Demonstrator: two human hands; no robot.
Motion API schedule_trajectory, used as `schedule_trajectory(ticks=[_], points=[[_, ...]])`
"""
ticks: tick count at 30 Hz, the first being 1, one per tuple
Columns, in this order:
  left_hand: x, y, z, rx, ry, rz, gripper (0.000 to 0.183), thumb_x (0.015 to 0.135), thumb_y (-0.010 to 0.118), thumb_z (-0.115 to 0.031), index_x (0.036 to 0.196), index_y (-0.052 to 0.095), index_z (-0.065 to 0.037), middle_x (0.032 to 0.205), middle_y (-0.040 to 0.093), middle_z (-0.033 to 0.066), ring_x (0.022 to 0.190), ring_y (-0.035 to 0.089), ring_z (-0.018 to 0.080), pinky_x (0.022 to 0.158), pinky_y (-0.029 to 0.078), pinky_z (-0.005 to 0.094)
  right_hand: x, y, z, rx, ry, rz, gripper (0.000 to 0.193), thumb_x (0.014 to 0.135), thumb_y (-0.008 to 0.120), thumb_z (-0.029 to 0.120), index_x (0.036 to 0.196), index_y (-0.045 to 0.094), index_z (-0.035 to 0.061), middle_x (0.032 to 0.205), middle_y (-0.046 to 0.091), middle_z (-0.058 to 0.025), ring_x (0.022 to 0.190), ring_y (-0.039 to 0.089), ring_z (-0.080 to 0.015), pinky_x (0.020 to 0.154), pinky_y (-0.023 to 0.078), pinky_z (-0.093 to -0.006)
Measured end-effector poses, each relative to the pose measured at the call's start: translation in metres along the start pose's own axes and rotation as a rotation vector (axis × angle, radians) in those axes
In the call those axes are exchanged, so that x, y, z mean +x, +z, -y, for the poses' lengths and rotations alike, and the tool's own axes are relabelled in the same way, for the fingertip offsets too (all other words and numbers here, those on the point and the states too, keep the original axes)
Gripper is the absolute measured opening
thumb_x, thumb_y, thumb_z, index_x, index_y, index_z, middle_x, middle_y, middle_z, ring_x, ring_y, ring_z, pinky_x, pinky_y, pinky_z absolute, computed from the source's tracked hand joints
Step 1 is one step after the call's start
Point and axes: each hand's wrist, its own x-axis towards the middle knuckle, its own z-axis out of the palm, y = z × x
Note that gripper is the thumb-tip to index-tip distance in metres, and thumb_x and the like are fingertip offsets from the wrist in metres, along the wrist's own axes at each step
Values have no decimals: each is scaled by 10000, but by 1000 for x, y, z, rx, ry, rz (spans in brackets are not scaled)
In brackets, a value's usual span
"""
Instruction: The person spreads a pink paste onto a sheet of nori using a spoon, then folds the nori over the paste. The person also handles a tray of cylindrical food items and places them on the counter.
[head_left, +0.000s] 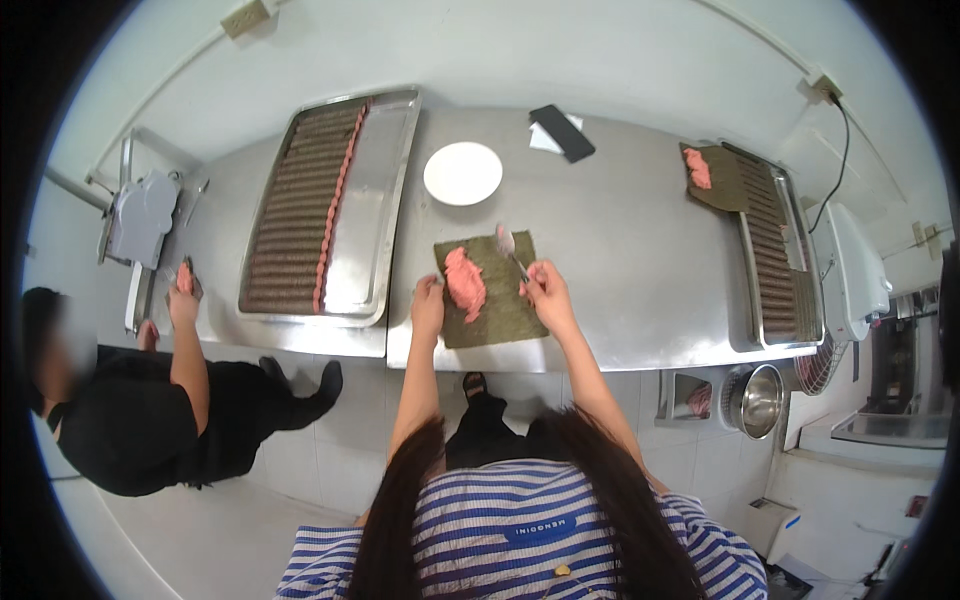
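Observation:
A dark green seaweed sheet (pixel 500 315) lies flat on the steel table in front of me. A thick strip of pink paste (pixel 464 284) runs along its left part. My left hand (pixel 428 305) is at the sheet's left edge, its fingers closed on that edge. My right hand (pixel 546 296) grips a metal spoon (pixel 516 260) by the handle over the sheet's right side. Some pink paste clings to the spoon's bowl, which points away from me.
A white plate (pixel 462 173) and a black phone (pixel 563 134) sit behind the sheet. Trays of dark rolls, one left (pixel 385 270) and one right (pixel 765 340), flank me. Another seaweed sheet (pixel 722 190) with paste overlaps the right tray. A co-worker (pixel 150 425) works at far left.

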Motion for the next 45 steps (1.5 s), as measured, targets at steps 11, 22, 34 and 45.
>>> schedule_trajectory(ticks=[11, 22, 34, 45], points=[[-51, -59, -59, 231, 227, 233, 631, 788, 680, -89, 1350, 398, -38, 1066, 662, 173, 832, 698, 230, 726, 544, 323, -1, 28, 64, -1108, -311, 241, 390, 803, 514, 19, 1159, 637, 123, 861, 601, -128, 801, 625, -340, 701, 516, -446], [-57, -41, -41, 99, 264, 286, 476, 746, 674, 24, 1168, 457, -11, 828, 698, 174, 758, 712, 264, 692, 562, 345, 0, 47, 82, -1591, -518, 475, 312, 784, 577, 116, 1083, 665, 104, 837, 596, -41, 804, 628, -203, 644, 532, -339], [-52, -45, -41, 95, 193, 313, 463, 755, 676, 15, 1160, 454, -25, 891, 710, 156, 795, 711, 209, 715, 546, 304, -27, 53, 77, -1645, -502, 535, 399, 772, 567, 105, 1166, 632, 117, 843, 581, -33, 786, 628, -195, 617, 539, -333], [-59, -53, -41, 61, 164, 355, 438, 772, 647, 32, 1173, 474, -2, 974, 699, 157, 859, 705, 222, 763, 548, 310, -53, 51, 61, -1510, -459, 530, 363, 771, 578, 113, 1127, 612, 51, 862, 578, -60, 814, 623, -218, 650, 536, -345]])
